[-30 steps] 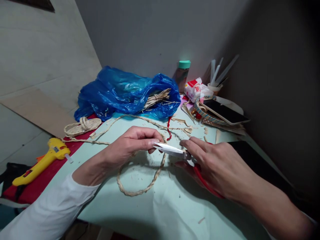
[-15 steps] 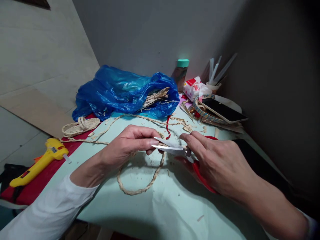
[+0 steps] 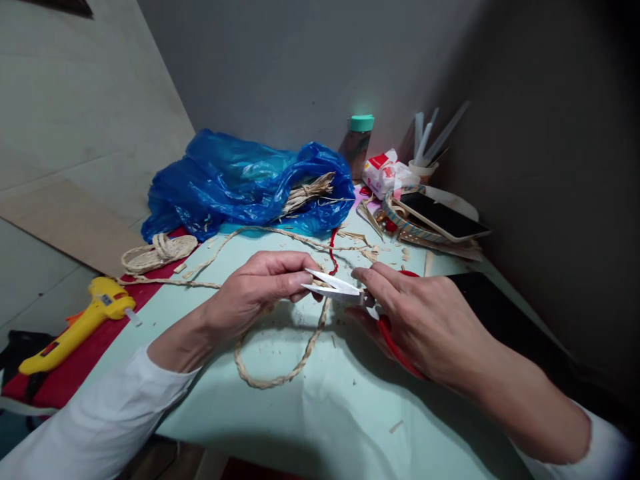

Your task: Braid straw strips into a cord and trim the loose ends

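My left hand (image 3: pixel 273 280) pinches a braided straw-coloured rope (image 3: pixel 314 343), part of which droops in a loop below the fingers. Red-handled scissors (image 3: pixel 336 291) are gripped in my right hand (image 3: pixel 417 317). Their blades are parted and point left, with the tips right by my left fingertips. A bit of the rope seems to lie between the blades, but the fingers partly hide it. More of the same rope runs across the table behind my left hand, toward a wound bundle of rope (image 3: pixel 159 253).
A yellow glue gun (image 3: pixel 83 327) lies at the left edge. Behind are a blue plastic bag (image 3: pixel 225 183) with dry fibre strands (image 3: pixel 307 193), a green-lidded bottle (image 3: pixel 357 147), a tissue pack (image 3: pixel 387 173) and a phone (image 3: pixel 443 217). Scraps litter the pale table cover (image 3: pixel 350 407).
The scissors and my right hand have shifted slightly left, with the blades still parted around the same spot. My left hand keeps its pinch. The whole view has moved a little.
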### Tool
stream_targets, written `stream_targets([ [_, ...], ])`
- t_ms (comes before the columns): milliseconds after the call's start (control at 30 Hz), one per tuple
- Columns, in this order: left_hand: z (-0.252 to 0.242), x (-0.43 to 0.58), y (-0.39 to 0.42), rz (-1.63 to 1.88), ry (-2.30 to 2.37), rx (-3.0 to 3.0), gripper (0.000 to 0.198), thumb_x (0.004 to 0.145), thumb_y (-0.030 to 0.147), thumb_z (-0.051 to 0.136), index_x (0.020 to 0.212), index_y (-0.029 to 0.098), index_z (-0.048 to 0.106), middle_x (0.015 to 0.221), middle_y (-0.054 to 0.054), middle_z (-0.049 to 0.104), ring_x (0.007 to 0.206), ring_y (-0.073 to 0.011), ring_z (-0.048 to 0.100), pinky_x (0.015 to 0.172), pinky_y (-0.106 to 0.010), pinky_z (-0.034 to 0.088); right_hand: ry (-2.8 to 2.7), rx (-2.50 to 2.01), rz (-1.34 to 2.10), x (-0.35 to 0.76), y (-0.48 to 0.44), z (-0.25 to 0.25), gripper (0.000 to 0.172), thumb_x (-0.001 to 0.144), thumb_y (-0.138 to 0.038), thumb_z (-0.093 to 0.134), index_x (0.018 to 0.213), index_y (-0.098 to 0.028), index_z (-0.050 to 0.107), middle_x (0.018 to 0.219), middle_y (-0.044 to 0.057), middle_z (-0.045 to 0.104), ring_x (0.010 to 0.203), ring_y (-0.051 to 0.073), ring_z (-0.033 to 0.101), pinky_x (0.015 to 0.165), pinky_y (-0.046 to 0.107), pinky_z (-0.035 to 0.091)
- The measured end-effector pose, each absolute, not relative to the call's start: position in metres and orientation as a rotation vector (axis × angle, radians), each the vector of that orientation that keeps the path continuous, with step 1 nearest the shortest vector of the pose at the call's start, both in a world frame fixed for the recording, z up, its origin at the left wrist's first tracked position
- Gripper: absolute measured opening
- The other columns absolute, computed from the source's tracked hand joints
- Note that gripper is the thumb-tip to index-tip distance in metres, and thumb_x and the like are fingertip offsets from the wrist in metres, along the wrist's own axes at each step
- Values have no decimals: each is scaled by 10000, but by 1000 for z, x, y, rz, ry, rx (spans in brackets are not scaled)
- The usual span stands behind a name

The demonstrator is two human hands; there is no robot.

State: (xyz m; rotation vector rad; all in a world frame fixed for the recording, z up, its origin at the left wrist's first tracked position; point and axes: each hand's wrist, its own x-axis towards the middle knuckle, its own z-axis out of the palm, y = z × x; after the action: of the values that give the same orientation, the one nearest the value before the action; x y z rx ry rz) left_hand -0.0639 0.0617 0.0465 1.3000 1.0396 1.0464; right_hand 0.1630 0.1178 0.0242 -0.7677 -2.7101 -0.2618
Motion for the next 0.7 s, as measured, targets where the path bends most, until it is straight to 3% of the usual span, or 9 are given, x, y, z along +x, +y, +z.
stream_targets([
  [133,47,-62,62,1051,1024,1282,177,824,290,612,770,128,659,681,-3,489,633,-120,379,583,-251,292,-2679,-738,-283,163,119,23,108,875,-159,467,896,-167,573,721,2,556,507,129,418,482,293,134],
  [500,41,-61,64,1058,952,1178,142,808,245,624,758,120,668,662,-9,514,638,-119,393,593,-244,287,-2698,-755,-234,162,120,23,229,864,-38,366,780,-158,542,658,15,539,463,118,388,482,275,154],
  [600,39,-60,66,1058,946,1125,140,812,256,637,777,123,666,664,-8,523,626,-110,386,586,-237,280,-2721,-817,-64,161,121,20,201,852,-46,399,774,-158,546,676,17,560,474,107,399,492,261,195],
  [700,39,-60,67,1074,969,1138,149,824,269,637,810,126,675,703,-9,536,630,-99,385,592,-232,283,-2662,-848,334,158,123,21,166,888,-181,478,739,-166,548,665,13,574,517,108,444,513,238,284],
])
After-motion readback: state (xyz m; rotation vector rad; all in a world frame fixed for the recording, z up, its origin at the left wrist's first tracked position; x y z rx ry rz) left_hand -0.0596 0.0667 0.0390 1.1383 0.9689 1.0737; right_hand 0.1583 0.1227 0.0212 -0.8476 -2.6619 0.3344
